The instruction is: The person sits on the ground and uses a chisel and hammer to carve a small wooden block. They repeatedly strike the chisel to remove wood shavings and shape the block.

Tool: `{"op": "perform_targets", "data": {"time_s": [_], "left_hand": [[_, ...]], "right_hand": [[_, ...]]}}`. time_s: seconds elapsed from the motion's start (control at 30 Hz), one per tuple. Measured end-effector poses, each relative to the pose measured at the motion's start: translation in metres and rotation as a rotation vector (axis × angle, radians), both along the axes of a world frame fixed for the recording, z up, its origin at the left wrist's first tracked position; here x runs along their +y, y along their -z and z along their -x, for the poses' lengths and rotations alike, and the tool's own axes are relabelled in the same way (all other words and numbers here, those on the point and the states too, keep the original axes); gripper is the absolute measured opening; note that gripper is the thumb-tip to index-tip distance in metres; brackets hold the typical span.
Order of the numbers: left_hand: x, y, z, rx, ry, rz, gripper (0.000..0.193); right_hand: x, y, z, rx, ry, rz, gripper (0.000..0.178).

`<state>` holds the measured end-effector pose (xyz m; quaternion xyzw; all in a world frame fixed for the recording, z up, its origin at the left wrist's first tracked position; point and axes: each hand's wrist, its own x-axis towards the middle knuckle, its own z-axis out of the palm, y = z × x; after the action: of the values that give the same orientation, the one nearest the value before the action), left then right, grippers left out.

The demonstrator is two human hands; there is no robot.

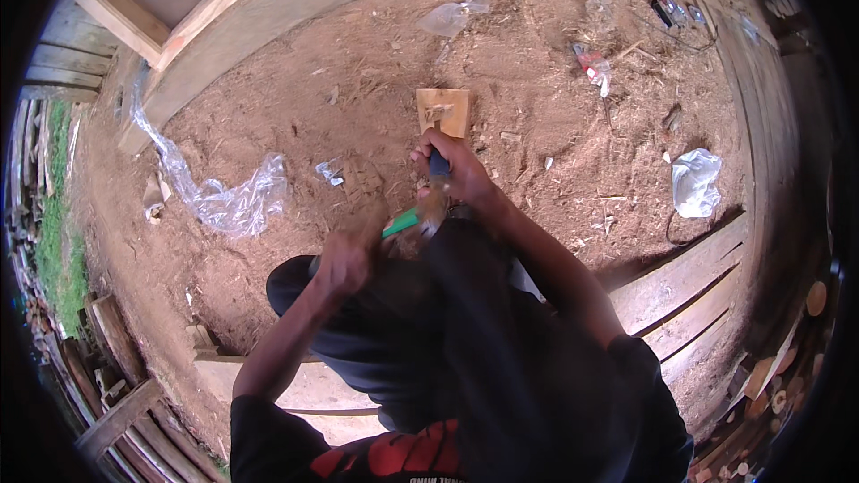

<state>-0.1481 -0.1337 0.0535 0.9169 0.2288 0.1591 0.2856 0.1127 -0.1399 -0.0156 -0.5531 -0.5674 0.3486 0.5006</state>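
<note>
My right hand is closed around a dark blue handle of a tool whose lower end is hidden by my knee. My left hand is fisted and blurred, gripping something that ends in a green piece sticking out toward the right hand. Just beyond my right hand, a small light wooden block lies on the sawdust-covered ground. My legs in dark trousers fill the lower middle.
Clear plastic sheeting lies at left, a white plastic bag at right, a clear bag at the top. Wooden planks border the right side; a beam runs along the top left. Cut wood pieces pile up at lower right.
</note>
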Motion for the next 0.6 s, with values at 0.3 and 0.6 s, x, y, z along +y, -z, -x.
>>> {"op": "perform_targets", "data": {"time_s": [0.3, 0.6], "left_hand": [[-0.005, -0.008, -0.008, 0.102, -0.086, 0.154, 0.04], [-0.013, -0.011, -0.005, -0.007, -0.003, 0.122, 0.022]], "right_hand": [[0.002, 0.015, 0.005, 0.095, -0.014, -0.086, 0.026], [-0.002, 0.004, 0.0, 0.145, -0.049, -0.038, 0.023]]}}
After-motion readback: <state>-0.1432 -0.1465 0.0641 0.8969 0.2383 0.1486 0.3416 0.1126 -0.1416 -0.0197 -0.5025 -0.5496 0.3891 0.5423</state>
